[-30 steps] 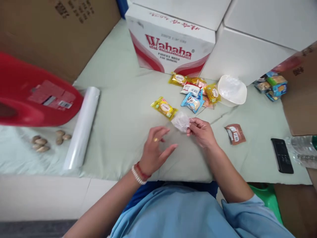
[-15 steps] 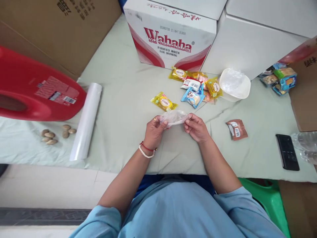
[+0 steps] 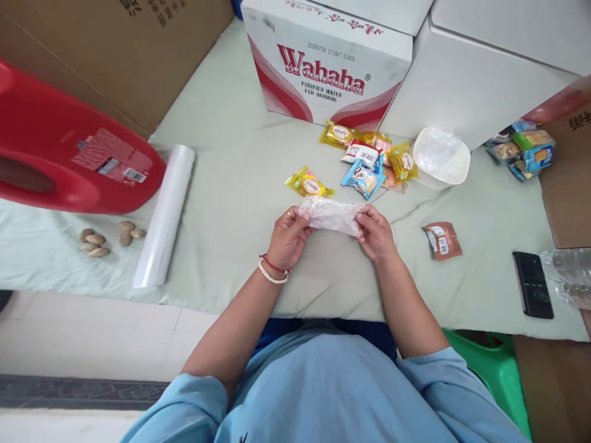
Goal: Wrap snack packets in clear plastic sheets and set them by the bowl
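A crinkled piece of clear plastic film [image 3: 333, 215] is stretched sideways between my two hands, just above the table. My left hand [image 3: 290, 237] pinches its left end between thumb and fingers. At the right end, my right hand [image 3: 376, 232] has the same sort of pinch. Just beyond the film lies a yellow-wrapped snack [image 3: 309, 183]. Behind it to the right is a pile of small packaged snacks, with a blue packet [image 3: 363, 178] in front. A white bowl [image 3: 443, 178] with clear plastic in it stands beside the pile.
A white roll [image 3: 165, 215], several brown nuts or stones [image 3: 95, 239] and a big red jug [image 3: 87, 141] are on the left. A Wahaha carton [image 3: 325, 74] stands at the back. Rightward lie a brown wrapper [image 3: 442, 240], a black phone [image 3: 532, 284] and more packaged snacks [image 3: 530, 151].
My hands have moved farther apart, mostly the right one to the right. The plastic film between them is stretched wider. The view has shifted slightly.
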